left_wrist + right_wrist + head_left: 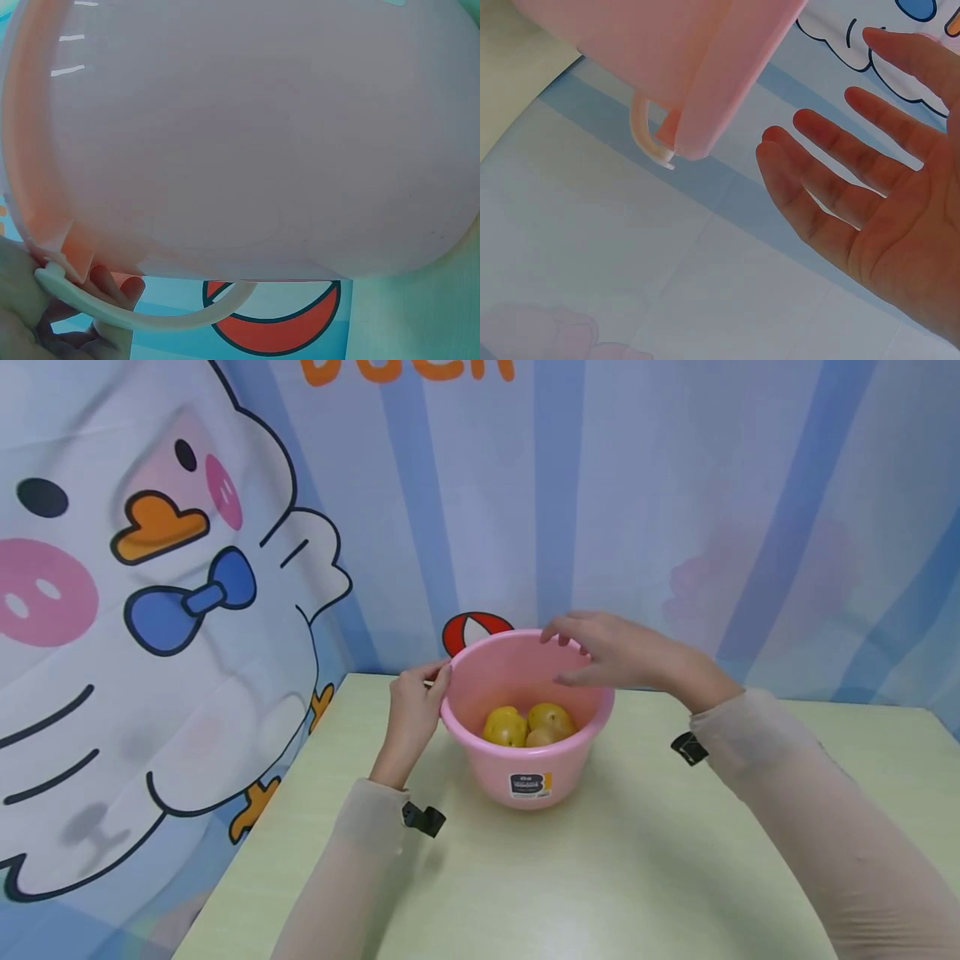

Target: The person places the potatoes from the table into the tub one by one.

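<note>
A pink plastic bucket (528, 768) stands upright on the table. Inside it lie round yellow fruits; one fruit (505, 727) is at the left, another fruit (551, 718) at the right, and a browner one (542, 738) in front. My left hand (415, 710) grips the bucket's left rim, by the end of its white handle (161, 321). Some of these fingers are hidden behind the rim in the left wrist view. Above the right part of the rim hovers my right hand (611, 652), fingers spread and apart from the bucket (705, 82) in the right wrist view.
The pale table (480, 893) extends on both sides of the bucket and in front of it. Close behind stands a blue striped backdrop (637, 510) printed with a large cartoon duck (187, 718) at the left and a red-and-white ball.
</note>
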`<state>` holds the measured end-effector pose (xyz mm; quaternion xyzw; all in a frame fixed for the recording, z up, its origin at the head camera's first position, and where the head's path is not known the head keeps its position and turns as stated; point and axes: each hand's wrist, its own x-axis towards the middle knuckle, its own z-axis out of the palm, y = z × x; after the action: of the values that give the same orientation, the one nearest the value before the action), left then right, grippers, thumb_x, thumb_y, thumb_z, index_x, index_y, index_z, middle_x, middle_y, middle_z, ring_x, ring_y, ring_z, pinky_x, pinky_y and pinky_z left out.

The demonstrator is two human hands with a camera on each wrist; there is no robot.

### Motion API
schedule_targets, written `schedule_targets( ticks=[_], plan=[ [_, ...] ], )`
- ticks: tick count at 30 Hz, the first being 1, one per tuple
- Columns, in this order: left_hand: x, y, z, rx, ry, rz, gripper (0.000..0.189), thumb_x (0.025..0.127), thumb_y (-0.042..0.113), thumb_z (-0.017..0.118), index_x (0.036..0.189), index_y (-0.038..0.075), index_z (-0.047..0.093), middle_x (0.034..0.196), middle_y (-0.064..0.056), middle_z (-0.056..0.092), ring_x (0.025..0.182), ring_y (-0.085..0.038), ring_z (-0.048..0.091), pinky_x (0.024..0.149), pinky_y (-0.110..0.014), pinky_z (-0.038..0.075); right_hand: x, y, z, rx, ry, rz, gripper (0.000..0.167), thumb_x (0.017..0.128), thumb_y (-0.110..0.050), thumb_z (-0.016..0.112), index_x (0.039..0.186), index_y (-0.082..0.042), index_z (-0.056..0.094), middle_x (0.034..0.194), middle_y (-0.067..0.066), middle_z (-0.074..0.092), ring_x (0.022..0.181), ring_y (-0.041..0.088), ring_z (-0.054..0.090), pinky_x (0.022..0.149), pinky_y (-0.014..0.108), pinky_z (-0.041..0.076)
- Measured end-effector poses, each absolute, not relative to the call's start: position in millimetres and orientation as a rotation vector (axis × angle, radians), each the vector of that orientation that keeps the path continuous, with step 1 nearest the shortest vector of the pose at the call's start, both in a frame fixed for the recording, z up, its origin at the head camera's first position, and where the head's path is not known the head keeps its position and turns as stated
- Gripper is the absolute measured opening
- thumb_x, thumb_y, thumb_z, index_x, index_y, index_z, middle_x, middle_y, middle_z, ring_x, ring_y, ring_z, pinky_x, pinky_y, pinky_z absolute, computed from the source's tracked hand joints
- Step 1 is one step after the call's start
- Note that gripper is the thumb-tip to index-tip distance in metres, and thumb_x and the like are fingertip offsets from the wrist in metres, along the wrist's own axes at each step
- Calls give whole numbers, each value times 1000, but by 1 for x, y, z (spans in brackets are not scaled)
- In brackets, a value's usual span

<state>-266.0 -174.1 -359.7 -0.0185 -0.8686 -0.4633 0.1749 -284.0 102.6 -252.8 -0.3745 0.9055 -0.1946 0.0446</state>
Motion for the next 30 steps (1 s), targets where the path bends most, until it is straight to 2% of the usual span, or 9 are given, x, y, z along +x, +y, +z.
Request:
schedule_targets(
  ticks=[11,22,30],
  plan=[
    [-268,-173,-359,-50,-2451,-1314,36,104,29,55,129,7,68,104,-9,71,77,-21,66,65,-31,59,-282,111,-255,-1183,2781,-666,39,93,-18,70,128,-5,60,114,8,63,102,27,60,80,41,58],
    [-264,-170,-361,-45,-2453,-1323,35,104,28,54,128,7,69,103,-10,71,80,-22,65,66,-32,58,-276,144,-269,-1316,2797,-910,25,96,-12,67,120,-6,64,108,6,66,93,19,60,74,37,56],
    [-268,-178,-359,-57,-2484,-1353,38,103,33,56,128,8,68,103,-14,69,79,-25,67,63,-32,58,-261,170,-279,-1330,2813,-1006,24,95,-11,68,119,-8,66,107,3,67,89,14,60,73,36,56]
  ],
)
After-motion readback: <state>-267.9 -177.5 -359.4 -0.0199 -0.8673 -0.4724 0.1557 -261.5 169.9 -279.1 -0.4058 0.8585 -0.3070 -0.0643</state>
